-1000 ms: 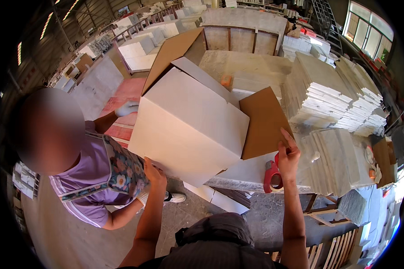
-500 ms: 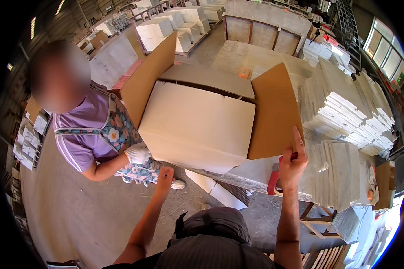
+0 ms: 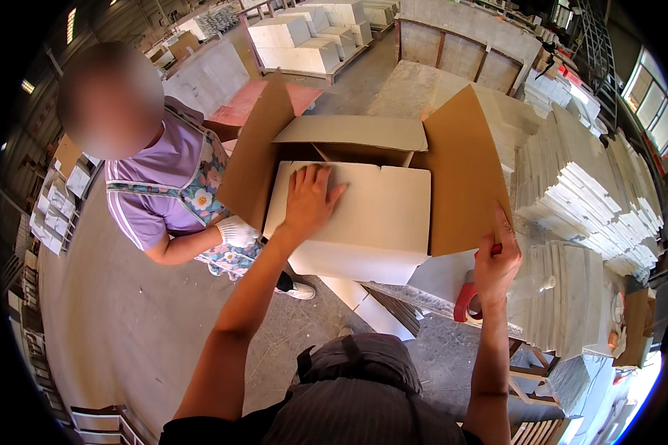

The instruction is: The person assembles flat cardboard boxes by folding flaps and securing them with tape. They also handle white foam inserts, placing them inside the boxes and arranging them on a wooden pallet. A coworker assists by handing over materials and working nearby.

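Two brown flaps upright (white carton (image 3: 364,222)), left hand (image 3: 308,200) spread flat on it.

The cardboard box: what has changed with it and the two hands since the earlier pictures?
The cardboard box has turned upright, so its opening faces up, with the side flaps standing and the near inner flap folded flat. The left hand has risen from below the box and now presses flat on that flap. The right hand stays at the right flap, still holding the red tape dispenser. The co-worker's gloved hand remains at the left side.
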### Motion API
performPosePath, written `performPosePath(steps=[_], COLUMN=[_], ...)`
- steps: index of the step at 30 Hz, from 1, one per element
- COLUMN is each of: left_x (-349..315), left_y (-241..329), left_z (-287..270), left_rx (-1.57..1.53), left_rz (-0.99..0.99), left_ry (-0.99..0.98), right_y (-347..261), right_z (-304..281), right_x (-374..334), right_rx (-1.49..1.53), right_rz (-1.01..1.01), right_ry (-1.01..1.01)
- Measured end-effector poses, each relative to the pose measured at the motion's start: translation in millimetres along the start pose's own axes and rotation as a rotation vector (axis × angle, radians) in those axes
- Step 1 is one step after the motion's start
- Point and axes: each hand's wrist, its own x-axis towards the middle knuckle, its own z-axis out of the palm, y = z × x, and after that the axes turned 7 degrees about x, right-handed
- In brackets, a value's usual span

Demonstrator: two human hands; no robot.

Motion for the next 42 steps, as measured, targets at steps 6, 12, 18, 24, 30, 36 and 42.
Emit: performPosePath(steps=[6,12,18,24,30,36,42], left_x=[42.1,87.5,48.0,-54.4,-60.3,41.8,123.9], left_y=[-26.4,-11.5,37.6,43.3,43.0,78.3,43.0], left_z=[4.0,-74.5,-144.6,-153.6,-180.9,-179.2,-155.8], left_rx=[-0.006,-0.19,0.032,0.039,-0.095,0.092,-0.114], left_rz=[-0.003,0.084,0.526,0.713,0.756,0.871,0.358], left_ry=[-0.196,-0.085,0.291,-0.122,-0.686,-0.322,-0.132], right_y=[3.6,18.7,86.1,113.5,88.6,29.5,45.3], right_z=[-5.2,-1.8,4.9,13.9,11.5,-4.6,-18.3], right_x=[6.6,20.5,25.2,-49.1,-83.8,-80.0,-112.0], right_rx=[0.046,0.131,0.59,0.639,0.562,0.484,0.574], right_rz=[0.132,0.28,0.441,0.549,0.444,0.495,0.49], right_ry=[0.064,0.122,0.41,0.424,0.355,0.335,0.338])
